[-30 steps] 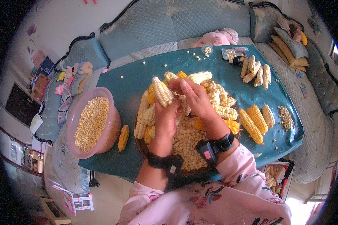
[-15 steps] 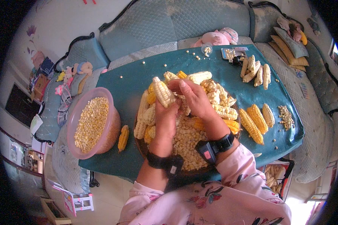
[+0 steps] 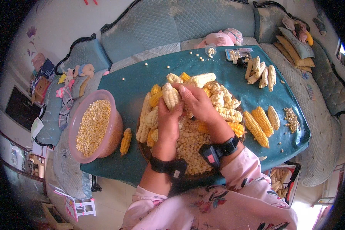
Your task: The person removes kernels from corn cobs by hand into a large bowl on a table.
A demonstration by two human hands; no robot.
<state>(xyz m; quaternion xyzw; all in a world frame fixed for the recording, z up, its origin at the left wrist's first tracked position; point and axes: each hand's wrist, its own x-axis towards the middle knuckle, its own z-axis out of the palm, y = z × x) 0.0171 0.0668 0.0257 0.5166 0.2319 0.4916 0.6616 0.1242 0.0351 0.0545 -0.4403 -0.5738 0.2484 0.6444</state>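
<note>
My left hand is closed round a pale corn cob, which stands tilted up out of the grip. Against the cob's right side press the fingers and thumb of my right hand; its fingertips are partly hidden behind the cob. Below both hands lies a round basket with loose corn kernels in its near half. White cobs and yellow cobs are heaped around its far and side edges.
A pink bowl full of kernels stands left, with one yellow cob beside it. To the right lie several cobs, a small pile of kernels and stripped cobs. Farther back are a small clear cup and a tray.
The cob has shifted slightly right and down and stands more upright. My right fingers, raised before, have come down against it.
</note>
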